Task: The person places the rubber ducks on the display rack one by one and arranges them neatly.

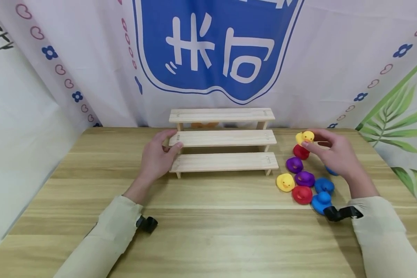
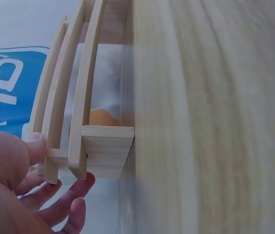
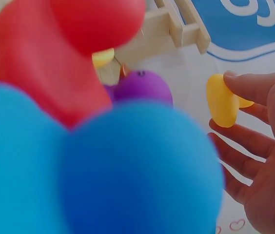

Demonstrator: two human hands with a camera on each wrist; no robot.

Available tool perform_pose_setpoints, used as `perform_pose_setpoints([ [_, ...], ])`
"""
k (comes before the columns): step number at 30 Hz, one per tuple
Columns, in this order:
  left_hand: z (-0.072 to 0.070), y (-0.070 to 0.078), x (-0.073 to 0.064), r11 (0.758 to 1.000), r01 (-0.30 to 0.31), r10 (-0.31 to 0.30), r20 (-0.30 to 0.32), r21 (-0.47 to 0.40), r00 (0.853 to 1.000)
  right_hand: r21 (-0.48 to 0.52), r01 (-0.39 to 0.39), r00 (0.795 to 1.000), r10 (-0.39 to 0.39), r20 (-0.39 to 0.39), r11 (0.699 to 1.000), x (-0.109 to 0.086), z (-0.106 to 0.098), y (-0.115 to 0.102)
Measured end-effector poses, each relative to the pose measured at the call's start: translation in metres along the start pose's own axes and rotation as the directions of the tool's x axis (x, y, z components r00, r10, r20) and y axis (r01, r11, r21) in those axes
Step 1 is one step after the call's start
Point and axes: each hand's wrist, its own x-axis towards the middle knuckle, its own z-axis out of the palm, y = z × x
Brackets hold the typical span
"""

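Note:
A three-tier wooden stand [image 1: 226,162] stands on the table. My left hand [image 1: 158,155] holds its left end, thumb on the middle tier. In the left wrist view, the fingers of the left hand [image 2: 25,190] reach round the ends of the tiers [image 2: 77,151]. My right hand [image 1: 337,151] pinches a yellow rubber duck [image 1: 304,138] between thumb and fingers, above a red duck [image 1: 301,152]. The right wrist view shows the yellow duck [image 3: 222,101] side-on at the fingertips, with blue ducks [image 3: 142,170] large and blurred in front.
Right of the stand lie purple ducks [image 1: 304,178], another yellow duck [image 1: 285,182], another red duck [image 1: 302,195] and blue ducks [image 1: 321,202], one partly hidden by the right hand. A printed curtain [image 1: 107,77] hangs behind the table [image 1: 208,239].

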Motion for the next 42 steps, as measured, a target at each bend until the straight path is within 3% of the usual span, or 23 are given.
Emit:
perform_pose_setpoints([
  [10, -0.002, 0.001, 0.002, 1.000, -0.013, 0.013, -0.002, -0.003, 1.000, 0.030, 0.104, 0.994, -0.103, -0.030, 0.994, 0.000, 0.010, -0.021],
  [17, -0.002, 0.002, 0.001, 1.000, -0.004, 0.004, 0.004, -0.010, 1.000, 0.057, 0.126, 0.992, -0.124, -0.034, 0.990, 0.004, 0.021, -0.041],
  [29, -0.002, 0.001, -0.001, 1.000, -0.001, 0.001, 0.000, -0.010, 1.000, 0.075, 0.239, 0.971, -0.236, -0.049, 0.968, 0.012, 0.031, -0.073],
  [42, 0.000, 0.001, 0.000, 1.000, -0.010, 0.010, 0.002, -0.007, 1.000, 0.109, 0.330, 0.944, -0.331, -0.014, 0.938, 0.022, 0.044, -0.104],
])
